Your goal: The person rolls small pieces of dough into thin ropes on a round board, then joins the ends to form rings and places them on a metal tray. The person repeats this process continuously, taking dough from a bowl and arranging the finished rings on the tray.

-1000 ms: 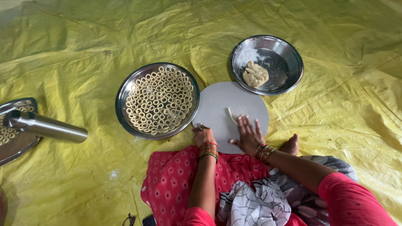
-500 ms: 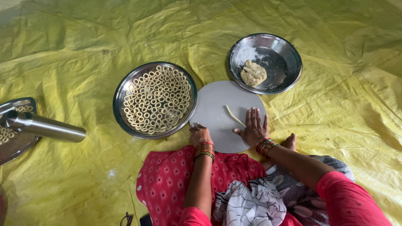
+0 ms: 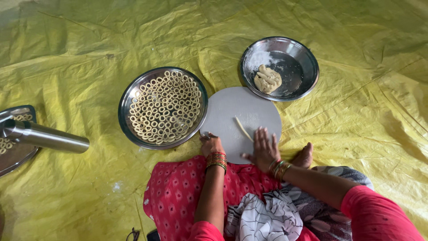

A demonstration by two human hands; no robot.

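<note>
- head view: the person sits on a yellow tarp (image 3: pixel 80 49), looking down at a round grey rolling board (image 3: pixel 232 111) set just in front of the knees.
- the right hand (image 3: pixel 265 149) lies flat on the board's near right part, fingers spread and straight, gripping nothing; its fingertips touch the near end of a thin dough strand (image 3: pixel 243 129) that runs slantwise up and left across the board.
- the left hand (image 3: pixel 210 143) rests at the board's near left edge with fingers curled inward; i cannot tell whether it pinches a bit of dough or merely steadies the board.
- a steel plate of dough rings (image 3: pixel 163 107) sits just left of the board, touching its rim, packed with small pale rings.
- a steel bowl (image 3: pixel 294 76) stands just beyond the board on the right, holding a dough lump (image 3: pixel 267 79) and a patch of flour.
- at the far left a steel cylinder (image 3: pixel 44 136) lies across another plate (image 3: pixel 13 156) that also carries rings.
- to roll well, as i judge it: keep the palm flat and pressure light and even, move along the strand's whole length so it stays one thickness, and keep the left hand bracing the board so it does not slide on the tarp.
</note>
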